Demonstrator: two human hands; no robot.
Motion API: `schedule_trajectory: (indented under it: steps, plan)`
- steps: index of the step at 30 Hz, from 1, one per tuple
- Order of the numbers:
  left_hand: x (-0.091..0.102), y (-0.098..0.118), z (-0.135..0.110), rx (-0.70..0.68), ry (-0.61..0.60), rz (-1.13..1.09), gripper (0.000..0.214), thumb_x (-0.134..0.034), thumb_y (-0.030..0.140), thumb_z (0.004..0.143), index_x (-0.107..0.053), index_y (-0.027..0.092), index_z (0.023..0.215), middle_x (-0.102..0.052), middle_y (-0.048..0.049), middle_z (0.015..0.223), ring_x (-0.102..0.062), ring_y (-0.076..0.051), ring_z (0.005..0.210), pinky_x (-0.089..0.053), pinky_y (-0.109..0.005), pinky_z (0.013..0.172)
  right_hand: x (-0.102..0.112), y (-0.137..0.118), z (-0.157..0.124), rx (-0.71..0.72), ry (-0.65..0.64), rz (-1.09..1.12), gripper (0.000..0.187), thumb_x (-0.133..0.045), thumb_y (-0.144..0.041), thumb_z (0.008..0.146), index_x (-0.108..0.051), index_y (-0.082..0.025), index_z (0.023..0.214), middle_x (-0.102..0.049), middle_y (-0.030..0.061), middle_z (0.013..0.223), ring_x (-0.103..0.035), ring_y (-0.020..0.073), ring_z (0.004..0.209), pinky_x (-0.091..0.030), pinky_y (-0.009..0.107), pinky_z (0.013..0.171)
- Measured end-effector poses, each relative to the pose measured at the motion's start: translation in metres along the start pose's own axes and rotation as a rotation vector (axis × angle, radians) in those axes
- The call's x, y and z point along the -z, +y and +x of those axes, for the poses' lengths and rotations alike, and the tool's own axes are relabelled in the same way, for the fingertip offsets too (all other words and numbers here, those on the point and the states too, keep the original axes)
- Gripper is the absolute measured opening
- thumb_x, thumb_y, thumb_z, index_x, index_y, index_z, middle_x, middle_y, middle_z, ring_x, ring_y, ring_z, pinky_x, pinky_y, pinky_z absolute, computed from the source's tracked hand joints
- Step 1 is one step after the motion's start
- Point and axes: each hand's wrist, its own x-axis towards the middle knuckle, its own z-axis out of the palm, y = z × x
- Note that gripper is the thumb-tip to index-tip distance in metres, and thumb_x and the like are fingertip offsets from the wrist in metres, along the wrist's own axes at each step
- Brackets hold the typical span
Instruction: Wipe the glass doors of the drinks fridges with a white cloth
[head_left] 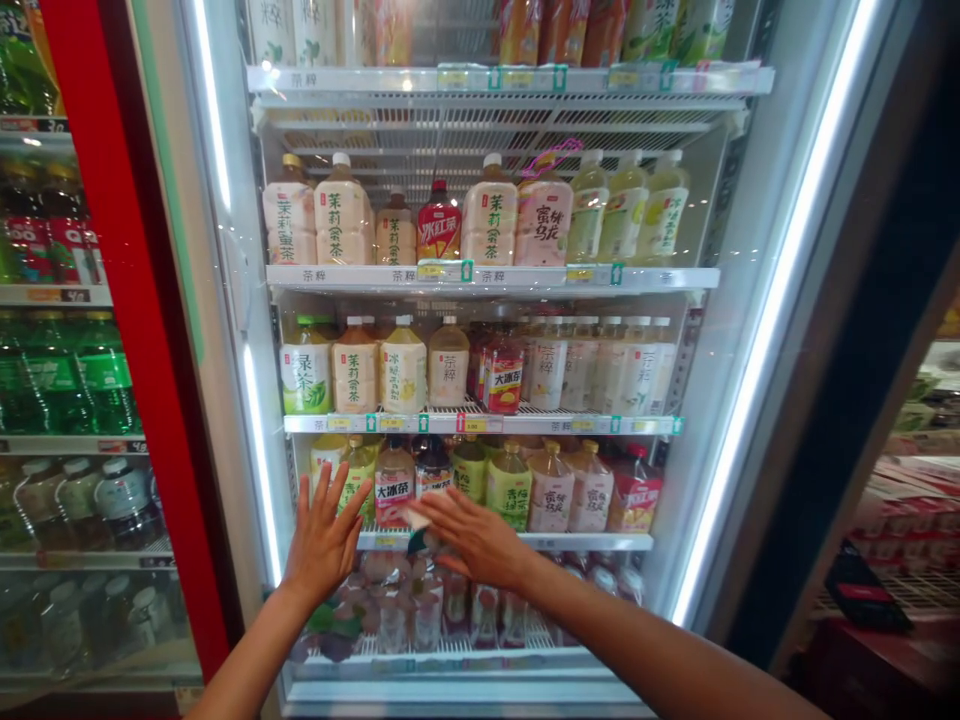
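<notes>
Left hand: spread, empty, perhaps steadying me.
Right hand: holding pale cloth flat, seemingly for pressing.

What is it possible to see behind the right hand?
Behind the right hand, upper parts of a dark-labelled bottle and a green bottle show; the hand covers their bases.

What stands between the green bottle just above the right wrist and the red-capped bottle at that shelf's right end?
The head view shows two pink-labelled bottles there, side by side, right of the right hand.
</notes>
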Motion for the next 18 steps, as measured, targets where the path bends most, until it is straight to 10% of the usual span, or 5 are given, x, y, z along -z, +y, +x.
schedule_trajectory:
  steps: [4,7,13,18]
  plan:
    - [-0.002,0.007,0.013,-0.024,0.02,0.005,0.079,-0.057,0.012,0.093,-0.023,0.033,0.162,-0.013,-0.0071,0.173,-0.009,-0.033,0.16,-0.01,-0.065,0.129,0.054,0.074,0.032,-0.404,0.15,-0.084,0.061,-0.051,-0.047,0.102,-0.045,-0.012,0.151,-0.02,0.0106,0.171,-0.002,0.025,0.161,-0.005,0.053,0.132]
    - [-0.006,0.017,0.021,-0.031,0.035,-0.014,0.079,-0.058,0.013,0.093,-0.025,0.032,0.161,-0.014,-0.0071,0.173,-0.009,-0.032,0.16,-0.01,-0.063,0.129,0.057,0.077,0.024,-0.544,0.201,-0.101,0.061,-0.052,-0.045,0.102,-0.044,-0.01,0.152,-0.017,0.0141,0.171,0.001,0.0278,0.161,-0.007,0.058,0.13]
    - [-0.009,0.036,0.031,-0.066,0.033,-0.027,0.078,-0.058,0.015,0.093,-0.025,0.032,0.161,-0.014,-0.0069,0.173,-0.01,-0.031,0.16,-0.011,-0.061,0.13,-0.004,-0.016,-0.077,-0.108,-0.002,0.081,0.05,-0.061,-0.044,0.095,-0.062,-0.016,0.137,-0.042,0.0068,0.163,-0.023,0.0197,0.158,-0.013,0.042,0.132]
    - [-0.007,0.042,0.044,-0.101,0.03,-0.022,0.076,-0.058,0.016,0.094,-0.025,0.031,0.161,-0.013,-0.0058,0.173,-0.009,-0.032,0.16,-0.009,-0.06,0.13,0.031,0.044,-0.081,-0.189,0.059,-0.003,0.058,-0.057,-0.036,0.098,-0.047,-0.016,0.152,-0.037,0.0055,0.166,-0.018,0.0184,0.159,-0.015,0.043,0.132]
